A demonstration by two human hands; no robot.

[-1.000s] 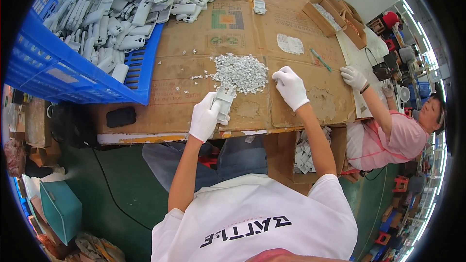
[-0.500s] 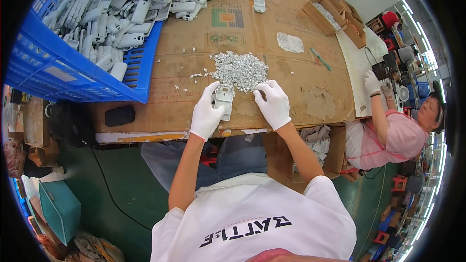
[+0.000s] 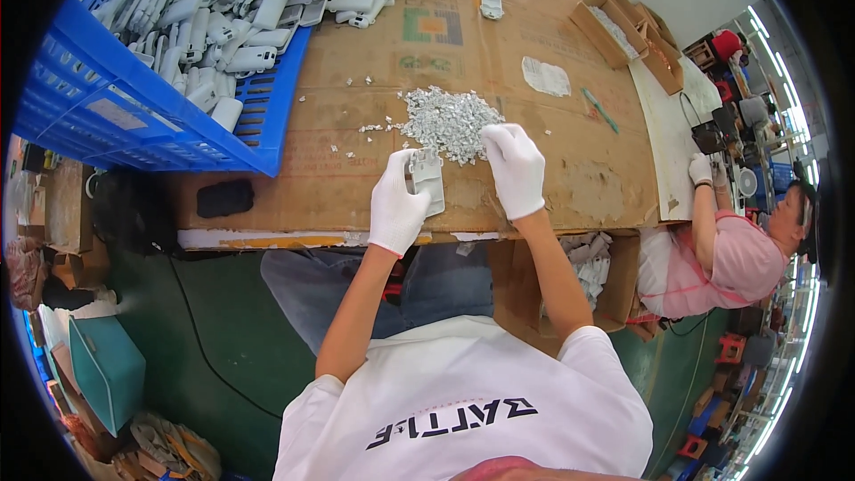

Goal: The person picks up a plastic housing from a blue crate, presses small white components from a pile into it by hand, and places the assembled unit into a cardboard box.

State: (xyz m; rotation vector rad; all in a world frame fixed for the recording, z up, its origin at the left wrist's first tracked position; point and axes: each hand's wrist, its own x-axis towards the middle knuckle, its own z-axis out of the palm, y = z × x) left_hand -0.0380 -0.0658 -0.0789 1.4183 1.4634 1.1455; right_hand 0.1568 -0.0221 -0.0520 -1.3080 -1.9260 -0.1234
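Observation:
My left hand point(image 3: 398, 205), in a white glove, grips a pale plastic casing point(image 3: 428, 185) near the table's front edge. The casing shows its hollow, ribbed inner side. Just beyond it lies a heap of tiny silvery metal pieces point(image 3: 450, 120). At the right edge of this heap is my right hand point(image 3: 515, 169), also gloved, its fingers drawn together. What its fingertips hold, if anything, is hidden. Several stray metal pieces point(image 3: 370, 128) lie left of the heap.
A blue crate point(image 3: 142, 111) heaped with pale casings point(image 3: 272, 7) stands at the left. A lone casing point(image 3: 491, 5), paper point(image 3: 545, 77) and a green pen point(image 3: 600, 110) lie farther off. Cardboard boxes point(image 3: 613, 34) sit at the far right; a co-worker point(image 3: 744, 254) works at the right.
My right hand has moved slightly right and its fingers have closed together at the heap's edge. My left hand still holds the casing. The whole view has shifted a little.

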